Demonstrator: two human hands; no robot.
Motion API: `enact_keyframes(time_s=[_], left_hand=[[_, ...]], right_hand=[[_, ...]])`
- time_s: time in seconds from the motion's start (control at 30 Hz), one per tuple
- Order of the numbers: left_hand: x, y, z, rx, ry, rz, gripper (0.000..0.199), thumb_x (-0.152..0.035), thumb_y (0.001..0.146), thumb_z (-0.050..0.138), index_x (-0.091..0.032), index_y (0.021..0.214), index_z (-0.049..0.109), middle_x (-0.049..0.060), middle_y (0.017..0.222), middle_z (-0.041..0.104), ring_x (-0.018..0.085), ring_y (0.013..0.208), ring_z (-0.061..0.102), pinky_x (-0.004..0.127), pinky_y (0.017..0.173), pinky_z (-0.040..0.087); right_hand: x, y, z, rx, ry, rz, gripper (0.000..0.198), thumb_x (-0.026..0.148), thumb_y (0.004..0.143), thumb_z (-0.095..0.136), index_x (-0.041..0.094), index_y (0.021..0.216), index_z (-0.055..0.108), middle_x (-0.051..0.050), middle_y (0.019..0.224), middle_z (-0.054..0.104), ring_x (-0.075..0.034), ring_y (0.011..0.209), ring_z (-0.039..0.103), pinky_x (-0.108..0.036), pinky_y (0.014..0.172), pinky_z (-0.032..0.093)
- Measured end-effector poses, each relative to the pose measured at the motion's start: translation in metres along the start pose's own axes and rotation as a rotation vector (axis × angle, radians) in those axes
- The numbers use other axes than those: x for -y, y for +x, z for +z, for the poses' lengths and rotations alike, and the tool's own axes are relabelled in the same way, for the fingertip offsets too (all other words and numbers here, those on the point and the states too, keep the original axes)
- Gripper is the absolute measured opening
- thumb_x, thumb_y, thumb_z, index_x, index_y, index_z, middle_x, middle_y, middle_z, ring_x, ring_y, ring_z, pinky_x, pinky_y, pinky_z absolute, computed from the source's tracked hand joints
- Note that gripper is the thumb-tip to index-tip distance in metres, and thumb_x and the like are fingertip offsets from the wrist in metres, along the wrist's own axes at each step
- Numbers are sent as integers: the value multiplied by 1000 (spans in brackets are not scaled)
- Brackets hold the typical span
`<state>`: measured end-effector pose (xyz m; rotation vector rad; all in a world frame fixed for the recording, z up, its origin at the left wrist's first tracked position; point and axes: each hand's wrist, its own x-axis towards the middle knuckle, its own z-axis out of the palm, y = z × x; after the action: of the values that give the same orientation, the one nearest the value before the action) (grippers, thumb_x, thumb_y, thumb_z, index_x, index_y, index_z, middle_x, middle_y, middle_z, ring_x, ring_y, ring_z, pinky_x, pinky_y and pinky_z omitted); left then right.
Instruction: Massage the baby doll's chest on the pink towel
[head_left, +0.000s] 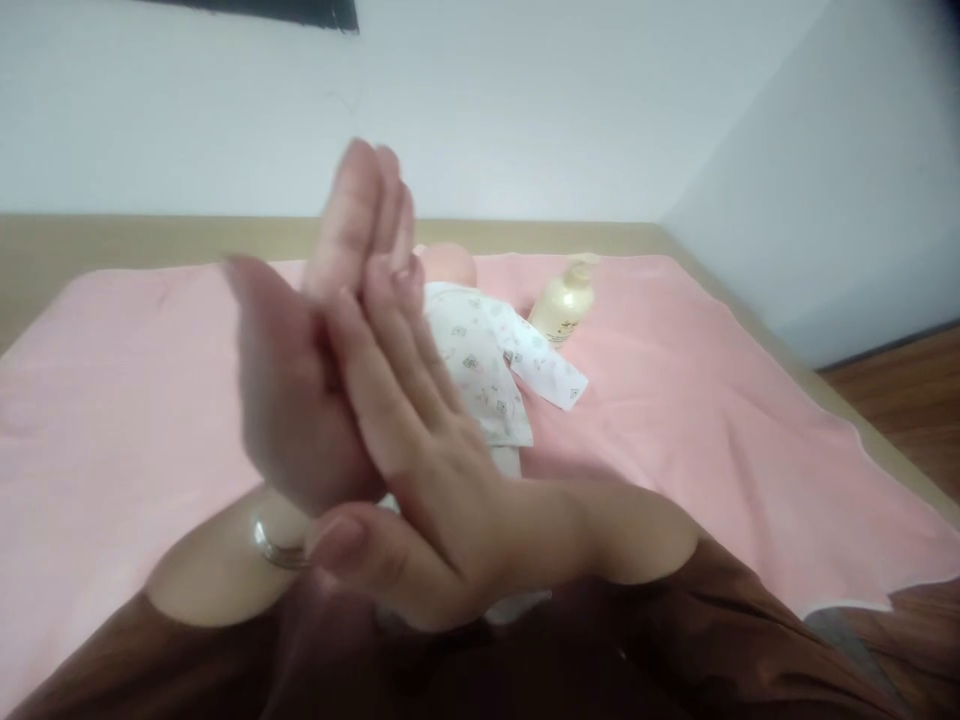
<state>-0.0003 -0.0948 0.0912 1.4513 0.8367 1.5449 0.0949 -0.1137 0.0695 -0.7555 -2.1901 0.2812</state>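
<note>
A pink blanket (pixel 675 400) lies under the doll (pixel 480 360) and covers most of a tan desk (pixel 525 235), whose bare strip shows beyond the doll's head (pixel 450 265). Past that strip rises a pale wall (pixel 562 110), with a dark panel (pixel 285 10) high up and to the left of the doll. A second wall (pixel 840 230) and brown wood flooring (pixel 907 400) show far to the doll's right.

Both hands are raised in front of the doll, nearer the camera, and hide its left side and much of its lower part. The left hand (pixel 300 390) is upright, fingers straight, thumb spread away from the doll. The right hand (pixel 442 480) lies flat against its palm, fingers slanting up, thumb stretched across toward the left wrist. Neither grasps an object that shows; what may be between the palms cannot be seen. A silver bracelet (pixel 277 550) circles the left wrist, and brown sleeves (pixel 712 620) cover the forearms.

The doll's long axis runs from the wall toward the person, head at the far end. Its printed white sleeve (pixel 551 375) angles out right and nearer. Just beyond that sleeve, a cream bottle (pixel 564 302) has its top pointing away from the doll.
</note>
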Motion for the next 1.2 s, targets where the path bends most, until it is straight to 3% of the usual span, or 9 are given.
enact_keyframes(time_s=[0.13, 0.23, 0.33, 0.4, 0.47, 0.6, 0.7, 1.0, 1.2], left_hand=[[10, 42, -15, -219, -178, -27, 66, -35, 103, -14, -18, 152, 27, -2, 158, 44, 7, 145, 43, 29, 129, 30], [49, 63, -17, -330, -162, -120, 54, -26, 106, 5, -13, 149, 35, 4, 153, 51, 10, 142, 49, 33, 127, 33], [95, 68, -16, -311, 8, -69, 42, -34, 105, 34, -11, 135, 52, 10, 142, 61, 15, 138, 54, 35, 124, 37], [122, 66, -17, -268, 187, -23, 36, -33, 104, 35, -17, 122, 61, 7, 135, 66, 17, 134, 57, 37, 120, 41], [142, 62, -18, -237, 284, -18, 31, -32, 101, 38, -20, 113, 64, 5, 128, 69, 18, 125, 62, 37, 113, 47], [159, 58, -19, -119, 430, -52, 24, -27, 96, 42, -20, 91, 65, 4, 98, 74, 18, 94, 67, 32, 89, 54], [161, 60, -19, -74, 639, -70, 20, -24, 92, 44, -20, 85, 63, 4, 92, 73, 20, 87, 65, 36, 87, 53], [179, 59, -35, 12, 870, -112, 47, -26, 92, 39, -11, 131, 60, 14, 146, 58, 29, 143, 46, 50, 127, 27], [182, 53, -43, 18, 802, -68, 49, -31, 93, 39, -13, 132, 60, 11, 147, 57, 26, 144, 45, 50, 130, 23]], right_hand=[[-12, 7, 4, 58, 154, 20, 59, 51, 105, 29, 18, 154, 32, -7, 156, 45, -20, 155, 26, -40, 130, 24], [-41, 18, 8, -11, 178, 98, 54, 45, 108, 18, 16, 128, 59, -7, 114, 71, -17, 118, 64, -43, 127, 28], [-73, 24, 15, -119, 146, 204, 55, 45, 107, 20, 18, 89, 65, 1, 72, 64, -13, 72, 61, -41, 110, 46], [-92, 25, 21, -214, 96, 283, 52, 44, 106, 26, 20, 75, 61, 1, 65, 59, -13, 64, 55, -33, 84, 54], [-105, 24, 27, -257, 37, 331, 46, 38, 104, 31, 20, 76, 62, -1, 72, 65, -15, 71, 60, -31, 76, 54], [-124, 22, 38, -191, -53, 322, 37, 24, 98, 34, 20, 100, 71, -5, 109, 75, -21, 115, 66, -40, 111, 46], [-138, 18, 46, -146, -85, 382, 43, 26, 99, 31, 19, 115, 71, -7, 126, 72, -22, 131, 59, -43, 119, 41], [-181, 8, 41, 147, -246, 447, 52, 27, 101, 30, 13, 144, 53, -12, 161, 39, -30, 154, 29, -56, 127, 19], [-174, 0, 39, 102, -402, 636, 62, 38, 101, 33, 0, 150, 40, -24, 159, 38, -38, 150, 32, -60, 124, 21]])
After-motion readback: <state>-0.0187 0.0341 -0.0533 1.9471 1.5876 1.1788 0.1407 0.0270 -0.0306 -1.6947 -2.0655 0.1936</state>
